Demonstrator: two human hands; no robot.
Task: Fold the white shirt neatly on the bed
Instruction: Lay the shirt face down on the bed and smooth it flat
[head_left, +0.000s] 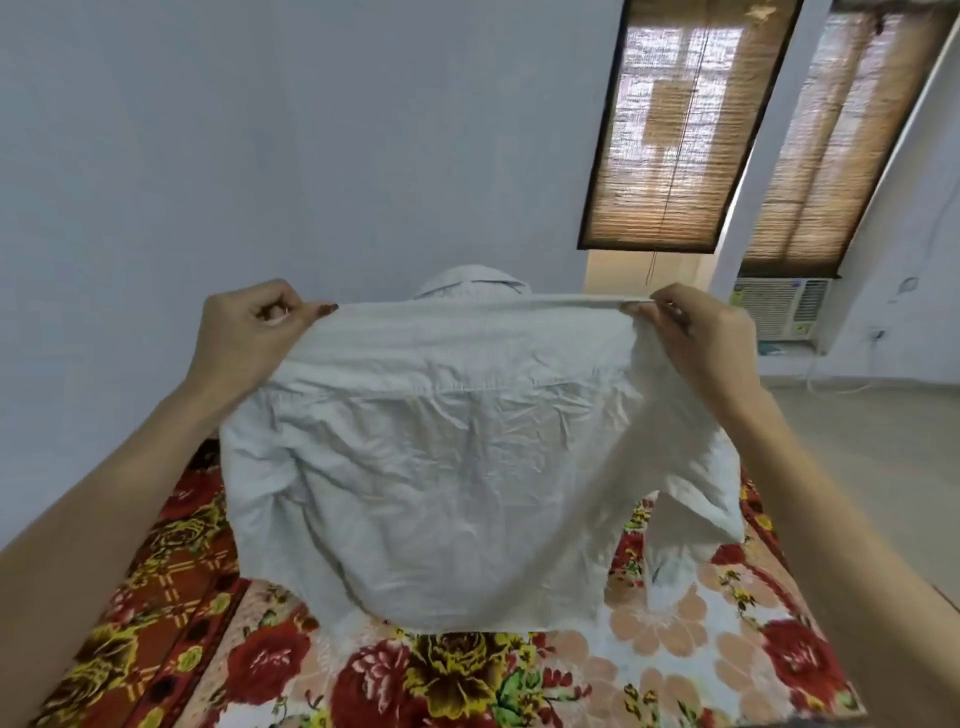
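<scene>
White shirt (457, 447) held up in the air over floral-covered bed (467, 680), back panel toward camera, wrinkled, top edge stretched taut between both hands. Left hand (249, 332) grip closed, fingers curled, pinching left shoulder corner. Right hand (696, 338) grip closed, pinching right shoulder corner. Hem hangs low near bed; contact unclear. Air conditioner (779, 306) behind, at right.
</scene>
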